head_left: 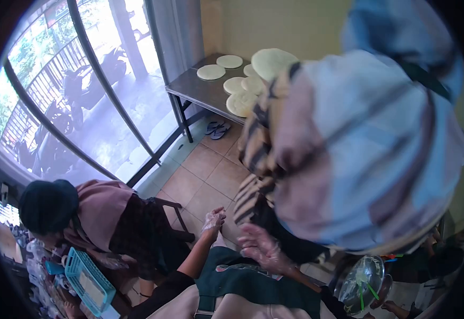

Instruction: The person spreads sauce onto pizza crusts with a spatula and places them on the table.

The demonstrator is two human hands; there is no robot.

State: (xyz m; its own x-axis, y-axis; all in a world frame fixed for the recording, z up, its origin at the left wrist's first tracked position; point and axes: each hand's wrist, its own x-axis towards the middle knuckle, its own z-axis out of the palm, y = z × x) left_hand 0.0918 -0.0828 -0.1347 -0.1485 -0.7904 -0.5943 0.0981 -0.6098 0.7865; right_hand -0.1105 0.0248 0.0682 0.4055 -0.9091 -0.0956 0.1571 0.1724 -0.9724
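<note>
My left hand [214, 219], in a thin clear plastic glove, is held out over the tiled floor with its fingers curled together. Whether anything small is between them cannot be made out. My right hand [263, 249], also in a clear glove, is raised in front of my green apron [258, 287], its fingers apart and holding nothing. Both hands are in the air, close to a co-worker in a light blue and pink head covering [370, 143]. Beyond that person, several pale flat dough rounds [210, 72] lie on a dark table [195, 84]; a larger round [274, 63] shows beside the person's striped sleeve.
A seated person in a dark cap [48, 206] works at the left beside a turquoise basket [89, 284]. At the lower right is a metal bowl [362, 284] with green-handled utensils, with another person's hand near it. Sandals [217, 129] lie under the table. Glass panes line the left.
</note>
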